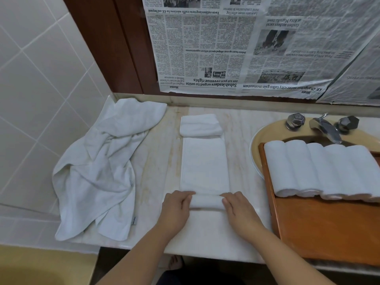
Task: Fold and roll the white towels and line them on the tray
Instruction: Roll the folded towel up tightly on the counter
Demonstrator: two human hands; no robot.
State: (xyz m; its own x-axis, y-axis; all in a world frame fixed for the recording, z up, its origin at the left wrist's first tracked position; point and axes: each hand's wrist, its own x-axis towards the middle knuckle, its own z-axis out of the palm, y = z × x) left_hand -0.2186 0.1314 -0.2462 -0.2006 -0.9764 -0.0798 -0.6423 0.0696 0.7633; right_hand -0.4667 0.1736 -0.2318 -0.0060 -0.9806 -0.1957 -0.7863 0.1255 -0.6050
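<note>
1. Head view: a folded towel strip (204, 165) lies lengthwise on the bench (164, 161), its near end turned into a small roll (206, 202).
2. The left hand (176, 210) and right hand (239, 210) each curl their fingers over one end of that roll, gripping it.
3. To roll well, I judge both hands should push away evenly, keeping the roll tight and its ends square with the strip's edges so it does not cone.
4. Count: five rolled towels (320, 171) lie side by side, touching, across the far part of the wooden tray (329, 229), which sits over the sink (265, 138).
5. One more folded towel (200, 125) lies at the strip's far end; a crumpled heap of towels (102, 167), number unclear, sits left.
</note>
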